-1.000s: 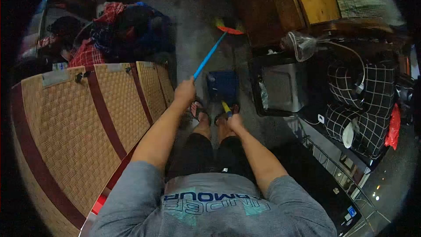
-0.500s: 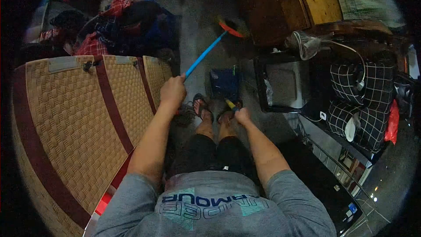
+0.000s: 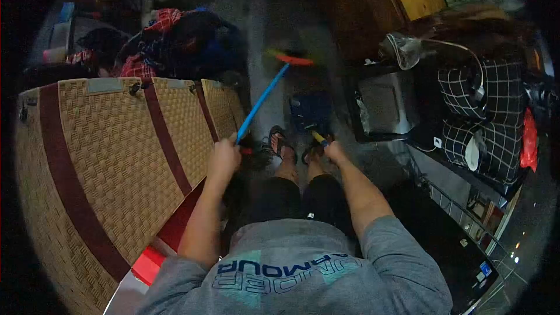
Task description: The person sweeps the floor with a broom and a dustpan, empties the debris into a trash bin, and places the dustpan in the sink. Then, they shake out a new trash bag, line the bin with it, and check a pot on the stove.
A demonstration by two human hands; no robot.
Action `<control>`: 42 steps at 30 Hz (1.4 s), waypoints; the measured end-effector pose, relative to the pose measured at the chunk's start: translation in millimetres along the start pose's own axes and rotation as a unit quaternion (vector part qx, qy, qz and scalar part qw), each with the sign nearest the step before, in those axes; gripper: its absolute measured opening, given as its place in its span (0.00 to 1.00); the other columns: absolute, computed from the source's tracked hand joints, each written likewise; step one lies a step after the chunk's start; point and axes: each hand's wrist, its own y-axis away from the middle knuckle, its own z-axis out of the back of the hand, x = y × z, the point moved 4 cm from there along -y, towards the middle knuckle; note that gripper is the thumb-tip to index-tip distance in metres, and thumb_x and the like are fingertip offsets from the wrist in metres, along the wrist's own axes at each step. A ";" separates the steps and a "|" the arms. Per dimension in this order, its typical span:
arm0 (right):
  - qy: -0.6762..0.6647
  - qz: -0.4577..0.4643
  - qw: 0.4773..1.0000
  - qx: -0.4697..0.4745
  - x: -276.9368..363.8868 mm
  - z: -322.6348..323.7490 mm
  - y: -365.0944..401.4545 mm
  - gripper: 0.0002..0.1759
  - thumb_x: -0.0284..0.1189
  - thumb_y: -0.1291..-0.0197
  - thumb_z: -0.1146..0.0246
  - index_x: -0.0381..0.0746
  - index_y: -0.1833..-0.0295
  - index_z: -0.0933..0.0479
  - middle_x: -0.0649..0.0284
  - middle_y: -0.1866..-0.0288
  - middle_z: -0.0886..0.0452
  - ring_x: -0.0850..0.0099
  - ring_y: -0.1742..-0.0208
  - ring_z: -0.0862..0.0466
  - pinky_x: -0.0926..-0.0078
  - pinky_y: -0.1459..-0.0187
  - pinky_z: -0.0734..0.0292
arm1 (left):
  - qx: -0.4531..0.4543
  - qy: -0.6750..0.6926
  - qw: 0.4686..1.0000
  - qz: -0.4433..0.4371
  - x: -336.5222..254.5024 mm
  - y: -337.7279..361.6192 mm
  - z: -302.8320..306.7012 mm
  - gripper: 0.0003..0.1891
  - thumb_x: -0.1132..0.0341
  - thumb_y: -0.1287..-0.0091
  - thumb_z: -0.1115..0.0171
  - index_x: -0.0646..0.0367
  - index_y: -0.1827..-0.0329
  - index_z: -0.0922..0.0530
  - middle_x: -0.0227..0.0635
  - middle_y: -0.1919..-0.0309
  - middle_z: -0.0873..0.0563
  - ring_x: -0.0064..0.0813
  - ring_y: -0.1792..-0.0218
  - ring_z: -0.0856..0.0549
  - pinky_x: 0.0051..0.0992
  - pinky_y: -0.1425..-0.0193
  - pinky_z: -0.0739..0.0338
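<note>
My left hand (image 3: pixel 224 160) is wrapped round the lower end of a blue broom handle (image 3: pixel 261 105). The handle slants up and right to an orange broom head (image 3: pixel 293 59), whose bristles are smeared by motion over the grey floor. My right hand (image 3: pixel 335 153) grips a short yellow handle (image 3: pixel 318 137) just beside my right foot. That handle points toward a dark blue dustpan (image 3: pixel 310 111) lying on the floor beyond my feet.
Woven tan drawers (image 3: pixel 116 157) with maroon strips stand along the left. Dark and red plaid cloth (image 3: pixel 166 20) is heaped at the upper left. On the right are a black-framed appliance (image 3: pixel 382 105), checkered black cushions (image 3: pixel 496 99) and a red bag (image 3: pixel 528 140).
My left hand has moved down and slightly left, drawing the broom head down and left. The view has shifted a little, and my right hand still grips the yellow handle.
</note>
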 end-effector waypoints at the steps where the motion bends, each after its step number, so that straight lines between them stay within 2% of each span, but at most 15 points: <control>1: 0.003 -0.017 1.000 0.014 -8.0 -5.4 1.8 0.21 0.37 0.42 0.41 0.27 0.60 0.18 0.40 0.58 0.16 0.46 0.55 0.16 0.54 0.53 0.21 | -0.030 -0.010 0.999 -0.009 -1.4 -24.5 -16.3 0.13 0.66 0.34 0.43 0.54 0.47 0.21 0.55 0.62 0.15 0.58 0.58 0.16 0.53 0.54 0.22; 4: -0.032 -0.045 0.998 0.032 2.3 11.6 49.1 0.19 0.36 0.42 0.41 0.28 0.59 0.18 0.40 0.59 0.16 0.46 0.55 0.16 0.53 0.52 0.21 | -0.023 0.017 1.000 -0.005 5.9 -99.6 -81.9 0.23 0.68 0.33 0.46 0.60 0.34 0.31 0.59 0.65 0.16 0.60 0.60 0.16 0.51 0.56 0.21; 8: -0.026 -0.062 0.998 0.019 -22.5 -1.7 80.1 0.18 0.34 0.43 0.41 0.29 0.58 0.17 0.40 0.57 0.16 0.45 0.54 0.16 0.52 0.51 0.21 | -0.048 -0.009 0.998 -0.041 12.7 -102.0 -149.8 0.28 0.71 0.33 0.49 0.70 0.30 0.38 0.60 0.67 0.16 0.60 0.61 0.16 0.50 0.58 0.21; 10: -0.034 -0.109 0.993 0.031 -40.3 -16.7 87.4 0.17 0.33 0.43 0.41 0.30 0.58 0.17 0.39 0.56 0.17 0.44 0.51 0.17 0.52 0.49 0.22 | -0.002 0.027 0.998 -0.060 22.2 -57.6 -171.8 0.29 0.73 0.34 0.51 0.75 0.29 0.42 0.61 0.65 0.17 0.58 0.62 0.16 0.49 0.58 0.21; 13: -0.024 -0.079 0.995 0.059 -52.1 -23.1 97.2 0.17 0.32 0.43 0.41 0.29 0.55 0.19 0.38 0.54 0.17 0.44 0.50 0.18 0.53 0.49 0.22 | 0.132 -0.023 0.991 -0.004 43.5 54.9 -201.5 0.34 0.74 0.36 0.50 0.66 0.25 0.45 0.64 0.61 0.18 0.61 0.57 0.16 0.50 0.51 0.21; 15: -0.028 -0.069 0.995 0.067 -59.1 -29.4 97.0 0.18 0.31 0.42 0.41 0.29 0.53 0.19 0.38 0.53 0.18 0.43 0.49 0.18 0.54 0.49 0.22 | 0.186 -0.016 0.982 0.009 55.6 127.8 -198.3 0.33 0.74 0.39 0.48 0.63 0.27 0.38 0.65 0.59 0.18 0.61 0.55 0.16 0.52 0.49 0.23; 19: -0.013 -0.039 0.996 0.083 -61.9 -5.5 78.3 0.18 0.30 0.43 0.36 0.27 0.52 0.20 0.40 0.52 0.17 0.46 0.49 0.17 0.53 0.48 0.21 | 0.245 0.063 0.963 0.098 14.3 216.1 -111.9 0.31 0.77 0.44 0.45 0.56 0.32 0.27 0.60 0.53 0.16 0.41 0.59 0.12 0.30 0.53 0.21; 23: -0.017 -0.041 0.992 0.120 -89.3 13.0 88.4 0.16 0.28 0.42 0.38 0.30 0.50 0.19 0.43 0.47 0.18 0.47 0.44 0.18 0.55 0.45 0.22 | 0.071 0.145 0.987 -0.009 33.1 238.9 -126.4 0.33 0.81 0.46 0.49 0.58 0.32 0.27 0.61 0.64 0.16 0.33 0.67 0.14 0.26 0.60 0.23; 27: -0.005 0.000 0.996 0.087 -121.2 13.7 120.8 0.14 0.26 0.43 0.38 0.29 0.55 0.18 0.42 0.53 0.17 0.47 0.46 0.17 0.54 0.46 0.21 | 0.010 0.045 0.996 0.072 36.1 159.3 -166.1 0.33 0.78 0.46 0.46 0.61 0.32 0.28 0.64 0.63 0.16 0.51 0.61 0.12 0.36 0.56 0.19; 30: 0.011 0.056 0.997 0.057 -144.5 -12.1 136.2 0.12 0.26 0.45 0.36 0.29 0.58 0.17 0.41 0.57 0.16 0.48 0.49 0.16 0.53 0.48 0.20 | -0.050 0.059 0.996 0.053 31.7 121.5 -220.9 0.30 0.76 0.46 0.45 0.65 0.35 0.28 0.63 0.64 0.16 0.59 0.59 0.15 0.45 0.56 0.19; 34: 0.073 0.043 0.991 0.102 -150.4 -33.2 147.8 0.13 0.27 0.47 0.35 0.29 0.58 0.18 0.41 0.57 0.16 0.46 0.52 0.15 0.54 0.49 0.20 | 0.090 0.148 0.971 0.164 3.0 181.3 -282.5 0.25 0.72 0.43 0.39 0.68 0.40 0.29 0.59 0.63 0.15 0.58 0.58 0.14 0.46 0.56 0.19; 37: 0.050 0.052 0.994 0.086 -139.3 -41.5 148.5 0.13 0.26 0.46 0.38 0.28 0.58 0.18 0.40 0.57 0.16 0.44 0.53 0.16 0.53 0.49 0.20 | 0.206 0.215 0.937 0.183 0.2 280.4 -292.2 0.27 0.73 0.45 0.42 0.63 0.39 0.25 0.60 0.66 0.16 0.55 0.66 0.14 0.43 0.61 0.19; 38: 0.043 0.084 0.994 0.054 -134.2 -43.8 149.4 0.13 0.24 0.47 0.38 0.27 0.59 0.18 0.39 0.57 0.16 0.45 0.52 0.16 0.54 0.49 0.20 | 0.154 0.123 0.975 0.104 23.5 306.2 -305.6 0.32 0.76 0.46 0.43 0.61 0.32 0.28 0.51 0.75 0.16 0.46 0.75 0.15 0.39 0.67 0.20; 40: 0.031 0.070 0.995 0.061 -127.8 -42.7 151.2 0.13 0.24 0.48 0.38 0.27 0.58 0.18 0.39 0.57 0.16 0.45 0.52 0.16 0.54 0.49 0.20 | 0.280 0.185 0.923 0.190 -3.4 335.5 -232.6 0.35 0.78 0.46 0.43 0.59 0.29 0.31 0.44 0.76 0.18 0.33 0.80 0.17 0.33 0.70 0.21; 42: 0.017 0.051 0.997 0.058 -123.4 -37.3 139.9 0.13 0.23 0.48 0.38 0.26 0.58 0.18 0.39 0.56 0.16 0.46 0.52 0.16 0.55 0.49 0.20 | 0.262 0.214 0.925 0.170 20.9 353.8 -215.7 0.34 0.77 0.46 0.44 0.59 0.30 0.29 0.42 0.75 0.18 0.28 0.80 0.18 0.31 0.70 0.21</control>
